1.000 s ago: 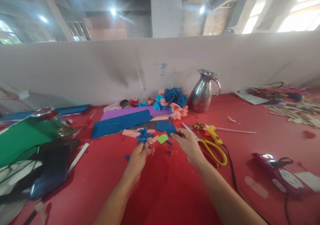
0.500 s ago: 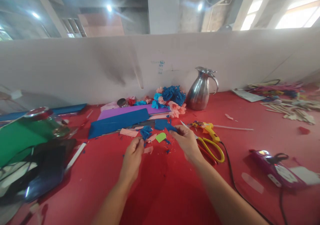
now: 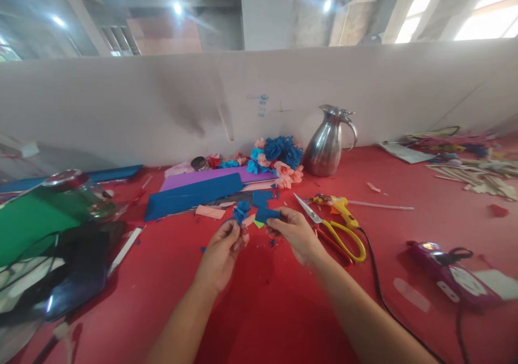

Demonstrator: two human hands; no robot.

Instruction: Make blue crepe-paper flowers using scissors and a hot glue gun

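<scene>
Mid-tabletop [image 3: 259, 310], short of its far edge, the left hand [image 3: 218, 255] pinches a blue paper flower [image 3: 242, 211] and the right hand [image 3: 298, 236] a blue paper piece [image 3: 266, 215], which could crumple if squeezed too hard.

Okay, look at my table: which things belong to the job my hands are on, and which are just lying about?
Part of the job:
- blue paper flower, in the left hand
- blue paper piece, in the right hand
- probably the scissors and glue gun, close by

Seemingly just lying about:
- steel jug
- glass jar
- wooden sticks
</scene>
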